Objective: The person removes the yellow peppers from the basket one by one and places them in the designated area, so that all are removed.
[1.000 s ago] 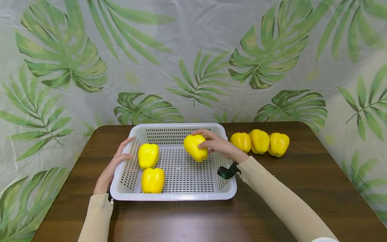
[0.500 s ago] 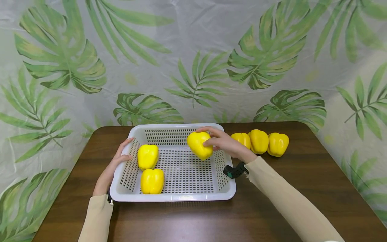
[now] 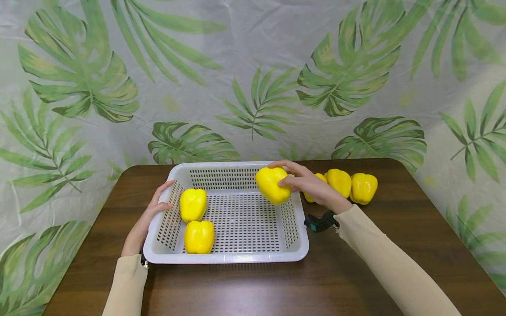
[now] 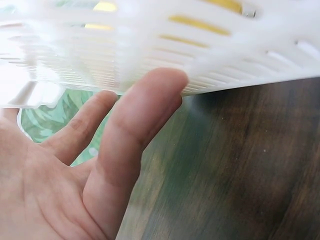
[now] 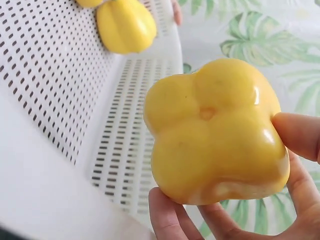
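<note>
My right hand (image 3: 303, 177) grips a yellow bell pepper (image 3: 272, 185) above the right part of a white plastic basket (image 3: 227, 256). In the right wrist view, thumb and fingers are around this bell pepper (image 5: 215, 135), its lobed end facing the camera. My left hand (image 3: 152, 208) holds the basket's left rim, with two digits over the edge. Seen from the left wrist, fingers (image 4: 130, 120) touch the basket's slotted outer wall (image 4: 220, 60). Inside the basket, two yellow bell peppers lie on the left: one behind (image 3: 193, 205), one in front (image 3: 199, 237).
Three yellow bell peppers stand right of the basket on the brown table (image 3: 395, 245): one partly hidden by my right hand, a middle one (image 3: 340, 182) and a right one (image 3: 364, 188). A leaf-patterned cloth (image 3: 253, 79) hangs behind the table.
My right hand has moved right with the bell pepper, from over the basket's inside toward its right wall. My left hand and the basket have barely moved.
</note>
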{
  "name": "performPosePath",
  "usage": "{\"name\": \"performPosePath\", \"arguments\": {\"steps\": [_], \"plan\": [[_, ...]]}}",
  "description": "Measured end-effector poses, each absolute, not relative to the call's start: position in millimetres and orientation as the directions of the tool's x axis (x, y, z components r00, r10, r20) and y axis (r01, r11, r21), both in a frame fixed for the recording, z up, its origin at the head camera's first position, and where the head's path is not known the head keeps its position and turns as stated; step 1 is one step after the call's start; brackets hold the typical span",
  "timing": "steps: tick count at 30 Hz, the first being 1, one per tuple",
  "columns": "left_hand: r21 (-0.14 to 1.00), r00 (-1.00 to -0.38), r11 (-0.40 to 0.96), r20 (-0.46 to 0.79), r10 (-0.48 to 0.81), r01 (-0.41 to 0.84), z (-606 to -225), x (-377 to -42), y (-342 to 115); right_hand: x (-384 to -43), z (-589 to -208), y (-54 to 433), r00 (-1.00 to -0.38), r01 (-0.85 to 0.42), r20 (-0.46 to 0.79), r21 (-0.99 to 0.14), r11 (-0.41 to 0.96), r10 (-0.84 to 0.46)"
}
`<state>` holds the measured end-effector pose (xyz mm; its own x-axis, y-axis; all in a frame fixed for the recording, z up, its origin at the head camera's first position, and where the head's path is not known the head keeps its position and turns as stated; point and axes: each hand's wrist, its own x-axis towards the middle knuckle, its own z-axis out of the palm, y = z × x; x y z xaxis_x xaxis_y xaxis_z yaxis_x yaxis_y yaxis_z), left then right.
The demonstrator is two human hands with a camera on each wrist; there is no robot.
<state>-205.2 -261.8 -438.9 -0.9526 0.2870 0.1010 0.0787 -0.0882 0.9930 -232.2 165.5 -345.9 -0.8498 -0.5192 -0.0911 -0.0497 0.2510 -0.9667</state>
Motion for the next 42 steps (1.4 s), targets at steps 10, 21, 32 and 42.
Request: {"name": "performPosePath", "arguments": {"steps": [10,21,32,42], "plan": [[0.994,-0.954,-0.099,0.080,0.290,0.053,-437.3,-204.4,-261.3,-231.9,-344.3,183.6,-0.871,-0.062,-0.068,-0.968,0.245,-0.487],[0.992,-0.951,-0.096,0.103,0.291,0.078,-438.6,-206.8,-262.9,-230.1,-344.2,196.2,-0.896,-0.057,-0.058,-0.968,0.243,-0.441],[0.992,-0.951,-0.101,0.100,0.292,0.073,-438.7,-206.6,-263.4,-230.3,-346.1,208.3,-0.913,-0.019,-0.075,-0.974,0.225,-0.402],[0.993,-0.949,-0.087,0.107,0.296,0.085,-440.3,-205.8,-263.7,-228.4,-348.3,226.6,-0.938,0.004,-0.094,-0.965,0.262,-0.335]]}}
